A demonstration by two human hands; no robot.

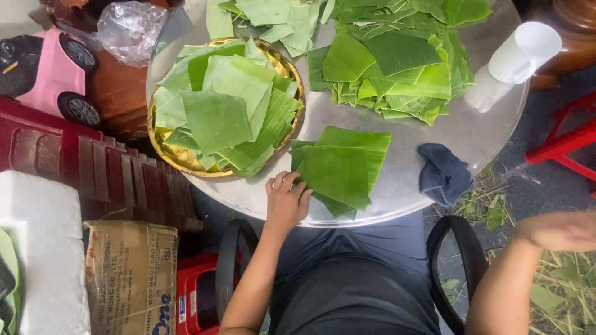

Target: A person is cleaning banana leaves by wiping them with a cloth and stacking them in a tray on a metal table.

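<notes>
Brown printed carton [130, 276] beside red crate [198, 298]

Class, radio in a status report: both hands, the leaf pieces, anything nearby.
Left hand pressing small banana leaf stack at table edge. Right hand blurred, off the table, holding nothing visible. Blue cloth beside stack.

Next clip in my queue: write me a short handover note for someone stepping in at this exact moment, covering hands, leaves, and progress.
Left hand: fingers pressing on the small stack of cut leaf squares at the near edge of the round table.
Right hand: off the table to the right, blurred, holds nothing that I can see.
Done: the gold tray is heaped with leaf squares.
Left: a big leaf pile at the far side. A blue cloth lies beside the stack.
</notes>
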